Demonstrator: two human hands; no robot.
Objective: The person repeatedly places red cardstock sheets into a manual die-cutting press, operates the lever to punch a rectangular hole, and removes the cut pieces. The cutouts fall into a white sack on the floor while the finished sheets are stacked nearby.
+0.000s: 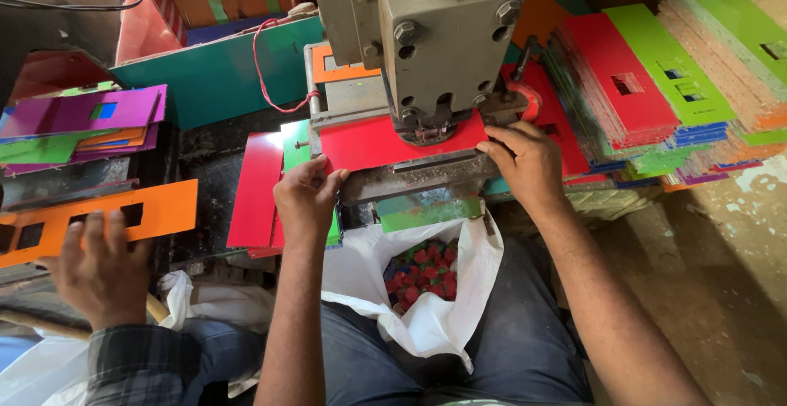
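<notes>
Your left hand (307,197) pinches the red sheet (369,140) at its left edge, your right hand (525,164) presses fingers flat on its right edge. Sheet sits under the grey press head (447,37). White bag (426,308) of offcuts lies below.

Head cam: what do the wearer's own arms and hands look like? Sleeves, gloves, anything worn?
Both are bare: the left hand and right hand carry no gloves, and no rings, watch or bands are visible. The forearms show no sleeves up to the frame edge. Below them, dark blue-grey trousers. The hand at lower left with a grey plaid cuff belongs to another person.
</notes>
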